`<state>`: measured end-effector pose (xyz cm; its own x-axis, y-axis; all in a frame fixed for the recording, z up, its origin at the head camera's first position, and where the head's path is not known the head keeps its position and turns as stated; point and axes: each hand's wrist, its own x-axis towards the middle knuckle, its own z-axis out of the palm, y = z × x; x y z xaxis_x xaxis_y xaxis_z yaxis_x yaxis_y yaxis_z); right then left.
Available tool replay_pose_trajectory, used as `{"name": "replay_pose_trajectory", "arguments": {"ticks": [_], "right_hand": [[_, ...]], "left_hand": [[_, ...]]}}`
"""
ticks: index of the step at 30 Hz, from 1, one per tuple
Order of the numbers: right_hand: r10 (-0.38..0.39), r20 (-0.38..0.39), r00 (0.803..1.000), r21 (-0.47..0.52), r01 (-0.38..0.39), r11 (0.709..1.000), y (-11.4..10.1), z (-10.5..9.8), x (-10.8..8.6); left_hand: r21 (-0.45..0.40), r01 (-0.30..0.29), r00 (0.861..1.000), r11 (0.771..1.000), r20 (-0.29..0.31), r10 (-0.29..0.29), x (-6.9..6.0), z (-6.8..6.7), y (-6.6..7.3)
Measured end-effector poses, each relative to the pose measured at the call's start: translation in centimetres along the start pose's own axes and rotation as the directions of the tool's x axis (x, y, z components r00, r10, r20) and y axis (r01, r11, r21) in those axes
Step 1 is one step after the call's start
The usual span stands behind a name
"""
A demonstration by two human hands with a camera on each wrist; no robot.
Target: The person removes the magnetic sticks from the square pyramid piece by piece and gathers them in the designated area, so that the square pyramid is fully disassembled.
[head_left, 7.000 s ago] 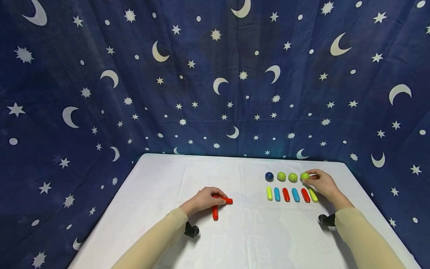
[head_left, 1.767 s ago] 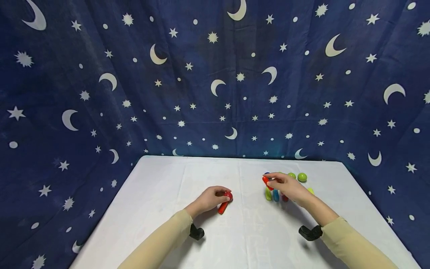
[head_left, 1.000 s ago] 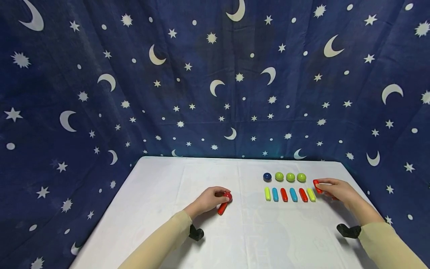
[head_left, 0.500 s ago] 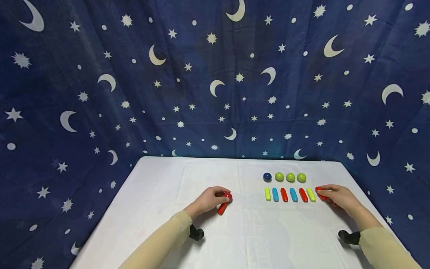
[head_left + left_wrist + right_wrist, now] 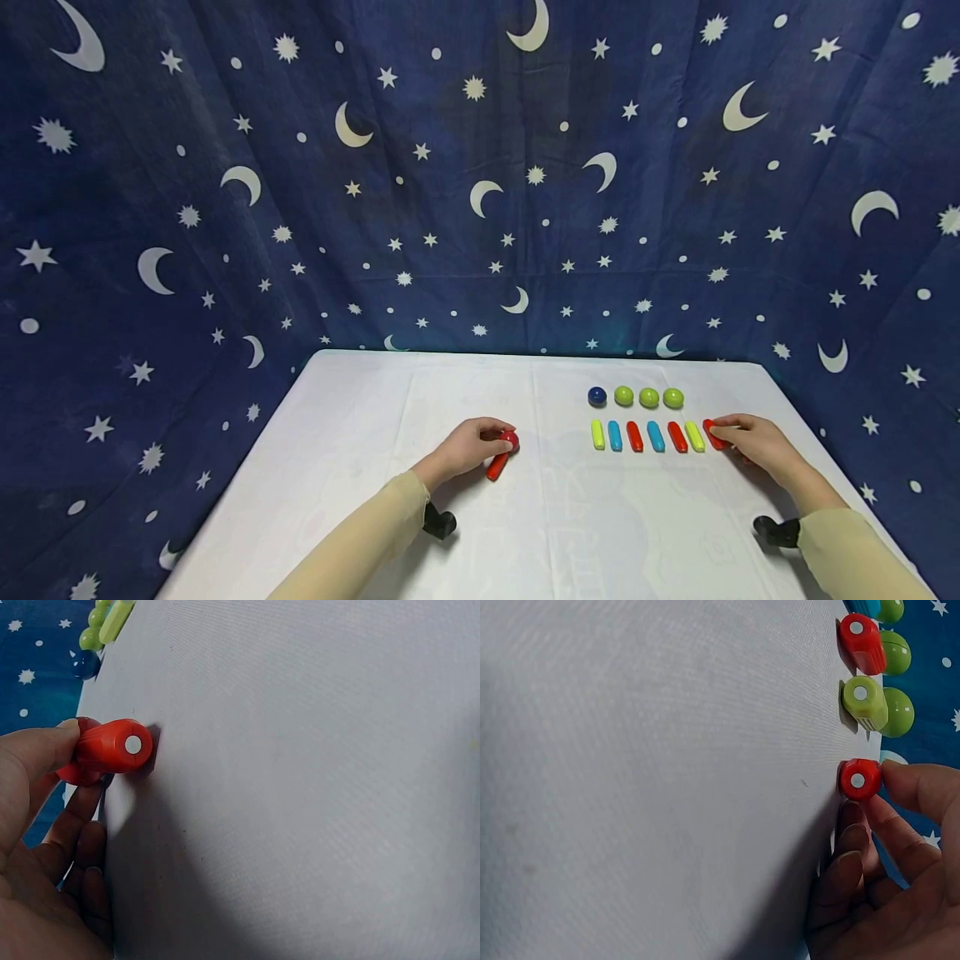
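In the head view my left hand [image 5: 467, 446] pinches a red ball [image 5: 510, 440] between thumb and fingers, left of the table's middle. A red stick [image 5: 497, 465] reaches from this ball toward me; its white-dotted end [image 5: 133, 745] faces the left wrist camera. At the right end of a row of sticks my right hand [image 5: 759, 439] pinches another red stick [image 5: 715, 434], which lies against the white tabletop. Its near end [image 5: 858, 780] shows in the right wrist view, beside a yellow-green stick [image 5: 864, 700].
The row also holds yellow-green, blue and red sticks [image 5: 655, 436], laid side by side. Behind it stand a dark blue ball [image 5: 597, 397] and green balls [image 5: 648, 397]. A starry curtain [image 5: 450, 208] surrounds the back and sides of the white table [image 5: 360, 400].
My right hand has carried the red stick from above the row's left side to its right end and lowered it. My left hand, earlier on two red sticks, now holds a ball with one stick.
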<state>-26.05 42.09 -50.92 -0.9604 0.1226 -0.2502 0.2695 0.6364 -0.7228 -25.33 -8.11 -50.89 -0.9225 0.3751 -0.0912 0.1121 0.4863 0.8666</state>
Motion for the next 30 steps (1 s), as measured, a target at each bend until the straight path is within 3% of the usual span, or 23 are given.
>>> {"name": "replay_pose_trajectory", "arguments": {"ticks": [11,15,19,25,30], "right_hand": [[0.015,0.002,1.000,0.004,-0.015,1.000,-0.4,-0.1,-0.4],[0.023,-0.037,0.999,0.005,-0.023,1.000,-0.4,-0.2,-0.7],[-0.018,-0.114,0.993,-0.003,0.018,1.000,-0.7,-0.2,-1.2],[-0.109,-0.200,0.974,-0.008,0.110,0.994,-4.2,1.4,-2.1],[-0.266,-0.166,0.950,-0.015,0.267,0.964,-8.9,4.0,-3.3]], "left_hand": [[-0.010,0.006,1.000,1.000,0.003,-0.006,-0.1,0.0,-0.1],[-0.018,0.014,1.000,1.000,0.003,-0.014,0.0,0.0,-0.2],[-0.004,0.006,1.000,1.000,0.007,-0.006,-0.1,0.0,-0.1],[0.043,-0.028,0.999,0.999,0.020,0.027,-0.1,0.1,-0.2],[0.018,-0.080,0.994,0.997,0.073,0.079,0.0,0.0,-0.5]]}}
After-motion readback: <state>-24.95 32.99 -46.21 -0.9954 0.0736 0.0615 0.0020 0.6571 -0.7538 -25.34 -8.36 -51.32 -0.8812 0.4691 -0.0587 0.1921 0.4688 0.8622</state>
